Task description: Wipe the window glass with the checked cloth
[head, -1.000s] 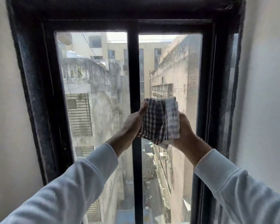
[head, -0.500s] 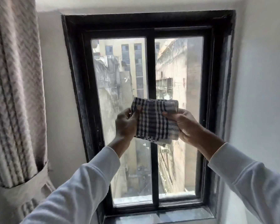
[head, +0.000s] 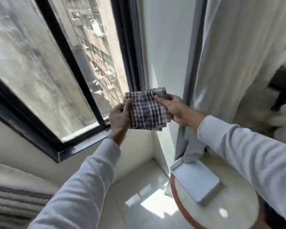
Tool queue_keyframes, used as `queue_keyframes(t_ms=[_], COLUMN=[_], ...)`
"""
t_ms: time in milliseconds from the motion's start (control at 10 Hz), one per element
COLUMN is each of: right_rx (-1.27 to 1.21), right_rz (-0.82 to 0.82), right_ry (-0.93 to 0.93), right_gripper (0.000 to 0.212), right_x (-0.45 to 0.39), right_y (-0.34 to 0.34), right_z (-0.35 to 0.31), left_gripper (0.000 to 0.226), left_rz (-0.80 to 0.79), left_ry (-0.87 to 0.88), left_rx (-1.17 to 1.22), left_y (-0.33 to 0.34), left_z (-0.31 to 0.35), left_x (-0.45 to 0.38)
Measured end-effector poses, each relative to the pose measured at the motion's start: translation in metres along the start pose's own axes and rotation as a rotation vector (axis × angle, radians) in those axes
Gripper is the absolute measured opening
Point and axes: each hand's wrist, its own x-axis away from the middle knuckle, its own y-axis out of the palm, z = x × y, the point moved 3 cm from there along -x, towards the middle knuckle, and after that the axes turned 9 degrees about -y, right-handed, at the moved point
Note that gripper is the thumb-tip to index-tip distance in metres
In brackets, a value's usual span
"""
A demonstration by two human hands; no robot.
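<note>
A folded checked cloth (head: 147,111), dark blue and white, is held between both hands in front of the window's lower right corner, away from the glass. My left hand (head: 120,117) grips its left edge with the thumb on top. My right hand (head: 173,108) grips its right edge. The window glass (head: 39,63) fills the upper left in a black frame (head: 82,70) with a centre bar, and shows buildings outside.
A pale curtain (head: 234,63) hangs at the right beside the white wall. A round table (head: 221,202) at the lower right carries a flat grey-blue box (head: 196,179). A striped white fabric (head: 11,195) lies at the lower left. Glossy floor (head: 148,207) lies below.
The view has swung down and to the right, and the window now sits at the upper left. Both hands have come down with the cloth, from mid-window to the lower right corner.
</note>
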Motion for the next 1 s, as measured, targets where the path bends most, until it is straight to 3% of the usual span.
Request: queue_keyframes(t_ms=[100, 200, 500, 600, 800, 900, 1000], right_rx=[0.043, 0.137, 0.253, 0.353, 0.495, 0.658, 0.867], right_rz=[0.115, 0.179, 0.251, 0.27, 0.288, 0.247, 0.132], right_ry=[0.076, 0.159, 0.487, 0.538, 0.53, 0.51, 0.469], right_gripper=[0.007, 0.028, 0.036, 0.041, 0.04, 0.07, 0.072], right_x=[0.021, 0.035, 0.058, 0.057, 0.035, 0.022, 0.016], right_y=[-0.07, -0.139, -0.297, -0.325, -0.354, -0.361, -0.36], right_z=[0.051, 0.114, 0.343, 0.409, 0.508, 0.536, 0.562], left_gripper=[0.056, 0.062, 0.03, 0.019, 0.029, 0.057, 0.082], left_rz=[-0.104, -0.195, -0.457, -0.47, -0.454, -0.511, -0.549], left_ry=[-0.112, -0.235, -0.672, -0.691, -0.652, -0.414, -0.127], left_rx=[-0.067, -0.11, -0.194, -0.257, -0.378, -0.746, -1.093], left_y=[0.063, 0.123, 0.256, 0.286, 0.334, 0.349, 0.359], left_z=[-0.055, -0.115, -0.343, -0.413, -0.517, -0.542, -0.567], left_x=[0.019, 0.041, 0.075, 0.071, 0.043, 0.032, 0.032])
